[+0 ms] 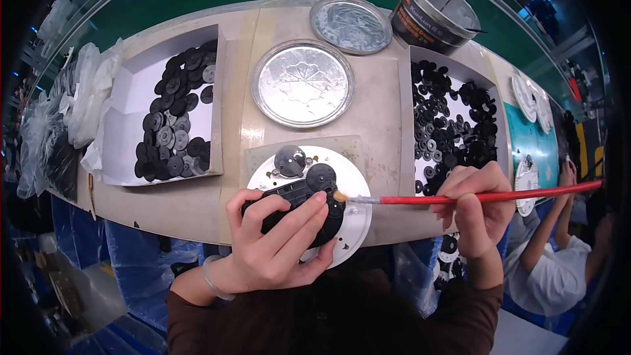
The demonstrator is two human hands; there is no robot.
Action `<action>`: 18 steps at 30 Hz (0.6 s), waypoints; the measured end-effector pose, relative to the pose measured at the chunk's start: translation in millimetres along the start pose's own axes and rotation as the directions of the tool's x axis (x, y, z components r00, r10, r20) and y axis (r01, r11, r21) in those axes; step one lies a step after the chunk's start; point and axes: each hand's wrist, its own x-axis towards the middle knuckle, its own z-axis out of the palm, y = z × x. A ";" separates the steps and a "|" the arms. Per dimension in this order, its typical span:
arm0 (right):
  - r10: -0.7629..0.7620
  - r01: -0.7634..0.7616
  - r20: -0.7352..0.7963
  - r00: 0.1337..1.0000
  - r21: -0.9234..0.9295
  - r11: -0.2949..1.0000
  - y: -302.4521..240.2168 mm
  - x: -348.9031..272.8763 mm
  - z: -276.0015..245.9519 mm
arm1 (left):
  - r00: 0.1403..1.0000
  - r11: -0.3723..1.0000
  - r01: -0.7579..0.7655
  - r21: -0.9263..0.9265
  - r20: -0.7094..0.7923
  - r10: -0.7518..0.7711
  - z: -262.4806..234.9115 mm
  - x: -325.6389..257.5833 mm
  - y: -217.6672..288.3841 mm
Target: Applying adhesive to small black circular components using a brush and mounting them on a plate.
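Observation:
My left hand (279,243) curls round a black plastic gear housing (289,192) that rests on a white round plate (358,220). A black toothed gear (321,177) sits on top of the housing. Between the fingers and thumb of my right hand (480,207) is a red-handled paintbrush (453,198). Its yellowish bristle tip meets the gears beside my left fingertips; whether it presses on them I cannot tell. Near the plate's far edge is a dark round part (289,160). My left palm and fingers hide much of the housing.
An open box of black and grey gears (118,138) stands left, another with small black gears (406,118) right. Beyond the plate lie a silver lid (302,85) and a smeared lid (350,24), beside a grease tub (427,16). A co-worker's hands (566,174) show far right.

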 end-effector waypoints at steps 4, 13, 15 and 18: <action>-0.032 0.035 -0.077 0.997 0.033 0.999 3.7 -0.8 -1.6 | 1.000 1.000 -0.007 -0.006 -0.002 0.007 1.1 0.6 -0.2; -0.126 0.138 -0.109 0.986 0.108 0.985 6.7 1.8 -7.9 | 0.999 0.999 -0.030 -0.027 -0.027 0.029 -0.7 3.8 -2.5; -0.122 0.140 -0.171 0.978 0.101 0.985 10.1 8.6 -6.8 | 0.999 0.999 -0.025 -0.029 -0.033 0.024 -1.3 1.8 -3.2; 0.018 0.000 -0.205 0.979 0.089 0.996 16.6 23.0 2.1 | 0.998 0.998 -0.033 -0.048 -0.047 0.031 -0.2 1.1 -4.2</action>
